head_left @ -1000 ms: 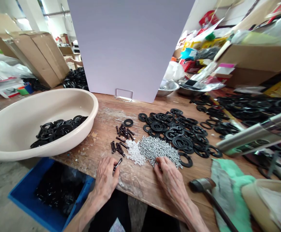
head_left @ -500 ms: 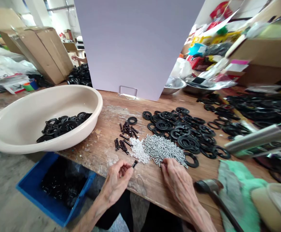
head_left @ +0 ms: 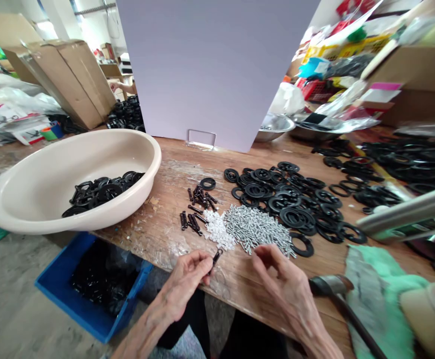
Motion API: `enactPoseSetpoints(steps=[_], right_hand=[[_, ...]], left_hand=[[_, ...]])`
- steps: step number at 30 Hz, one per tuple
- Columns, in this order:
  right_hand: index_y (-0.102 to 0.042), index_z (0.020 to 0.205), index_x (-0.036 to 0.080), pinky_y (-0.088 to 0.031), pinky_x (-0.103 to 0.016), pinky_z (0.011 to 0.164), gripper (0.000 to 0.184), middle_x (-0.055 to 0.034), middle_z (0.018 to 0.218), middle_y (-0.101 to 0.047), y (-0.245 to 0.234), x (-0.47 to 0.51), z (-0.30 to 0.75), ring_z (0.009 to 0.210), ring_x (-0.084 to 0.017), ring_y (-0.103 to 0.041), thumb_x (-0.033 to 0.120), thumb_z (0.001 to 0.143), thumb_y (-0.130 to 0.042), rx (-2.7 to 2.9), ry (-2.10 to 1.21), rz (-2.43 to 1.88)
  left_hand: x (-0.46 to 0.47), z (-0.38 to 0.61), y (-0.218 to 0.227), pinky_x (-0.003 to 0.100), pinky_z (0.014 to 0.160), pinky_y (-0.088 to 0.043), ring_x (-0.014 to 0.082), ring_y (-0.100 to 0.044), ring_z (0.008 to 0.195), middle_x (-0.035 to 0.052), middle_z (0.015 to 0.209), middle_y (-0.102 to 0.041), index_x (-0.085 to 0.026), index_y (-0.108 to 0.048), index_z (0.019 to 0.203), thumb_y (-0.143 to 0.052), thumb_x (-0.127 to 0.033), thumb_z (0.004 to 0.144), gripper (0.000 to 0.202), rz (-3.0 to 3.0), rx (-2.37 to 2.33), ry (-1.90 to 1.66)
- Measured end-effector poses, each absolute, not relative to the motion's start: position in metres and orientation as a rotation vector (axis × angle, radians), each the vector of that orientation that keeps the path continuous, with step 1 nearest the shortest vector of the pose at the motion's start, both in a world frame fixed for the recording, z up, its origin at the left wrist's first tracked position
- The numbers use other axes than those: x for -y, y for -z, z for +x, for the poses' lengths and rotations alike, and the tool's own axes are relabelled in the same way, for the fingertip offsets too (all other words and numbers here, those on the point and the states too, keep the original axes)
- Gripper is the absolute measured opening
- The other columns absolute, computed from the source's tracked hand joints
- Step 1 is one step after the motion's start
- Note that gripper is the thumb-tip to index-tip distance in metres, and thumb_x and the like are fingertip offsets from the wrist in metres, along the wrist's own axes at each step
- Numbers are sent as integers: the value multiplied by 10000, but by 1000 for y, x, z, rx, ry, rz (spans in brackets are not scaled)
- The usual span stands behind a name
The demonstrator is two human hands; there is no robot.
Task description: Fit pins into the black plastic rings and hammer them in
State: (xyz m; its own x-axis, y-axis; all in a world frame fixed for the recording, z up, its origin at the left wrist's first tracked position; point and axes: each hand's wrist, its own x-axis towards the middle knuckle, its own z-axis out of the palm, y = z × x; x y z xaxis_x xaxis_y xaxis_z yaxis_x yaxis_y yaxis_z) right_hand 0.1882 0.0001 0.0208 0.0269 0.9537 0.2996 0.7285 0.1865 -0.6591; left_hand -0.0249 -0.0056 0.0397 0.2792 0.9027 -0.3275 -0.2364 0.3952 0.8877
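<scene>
My left hand [head_left: 187,279] is closed in a pinch on a small black pin [head_left: 216,258], holding it just above the near edge of the wooden table [head_left: 165,234]. My right hand [head_left: 282,284] is beside it, fingers curled at the near edge of a heap of small silver screws [head_left: 256,230]; what it holds, if anything, is too small to name. A small pile of white plastic bits [head_left: 219,232] and loose black pins [head_left: 195,209] lie just beyond my hands. Black plastic rings [head_left: 288,199] spread behind the screws.
A beige basin [head_left: 53,209] holding black rings sits at the left. Below the table edge stands a blue bin [head_left: 82,304]. A hammer [head_left: 337,294] and green cloth [head_left: 381,289] lie at the right, a grey board [head_left: 217,70] stands behind, cardboard boxes [head_left: 71,75] at far left.
My left hand lifted the black pin off the table and turned it toward my right hand. My right hand rose from the screw heap with its fingers curled.
</scene>
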Motion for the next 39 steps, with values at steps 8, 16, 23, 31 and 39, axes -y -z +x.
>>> enactPoseSetpoints(steps=[8, 16, 23, 31, 39], right_hand=[[-554, 920, 218, -485, -240, 640, 236, -24, 805, -612, -28, 21, 155, 705, -139, -595, 447, 860, -542, 1489, -901, -1415], [-546, 897, 222, -439, -223, 567, 225, 15, 692, -610, -31, 25, 148, 609, -118, -579, 444, 876, -522, 1608, -870, -1396], [-492, 781, 220, -336, -226, 511, 177, 46, 618, -515, -47, 24, 154, 538, -96, -437, 378, 856, -513, 1811, -950, -1401], [-446, 870, 231, -359, -210, 472, 276, 82, 590, -474, -38, 23, 157, 478, -86, -453, 447, 808, -606, 1532, -1480, -1321], [-632, 771, 214, -436, -248, 557, 383, 2, 652, -565, -40, 35, 173, 578, -142, -527, 596, 768, -593, 1457, -1518, -1403]], left_hand=[[9, -18, -48, 196, 578, -323, 77, -417, 618, -22, 655, -492, -129, -547, 699, -736, -574, 623, 490, 811, -954, -880], [16, -17, -46, 225, 584, -278, 86, -380, 622, -19, 668, -488, -121, -564, 757, -665, -578, 688, 473, 957, -972, -833], [15, -27, -44, 239, 601, -297, 101, -398, 642, -22, 676, -472, -137, -555, 796, -594, -443, 774, 309, 1128, -960, -715], [14, -34, -47, 241, 571, -292, 110, -393, 625, -12, 667, -478, -144, -586, 778, -527, -357, 831, 227, 1342, -939, -624], [14, -28, -51, 236, 546, -277, 117, -396, 592, -22, 623, -464, -171, -662, 796, -535, -340, 808, 212, 1379, -1008, -500]])
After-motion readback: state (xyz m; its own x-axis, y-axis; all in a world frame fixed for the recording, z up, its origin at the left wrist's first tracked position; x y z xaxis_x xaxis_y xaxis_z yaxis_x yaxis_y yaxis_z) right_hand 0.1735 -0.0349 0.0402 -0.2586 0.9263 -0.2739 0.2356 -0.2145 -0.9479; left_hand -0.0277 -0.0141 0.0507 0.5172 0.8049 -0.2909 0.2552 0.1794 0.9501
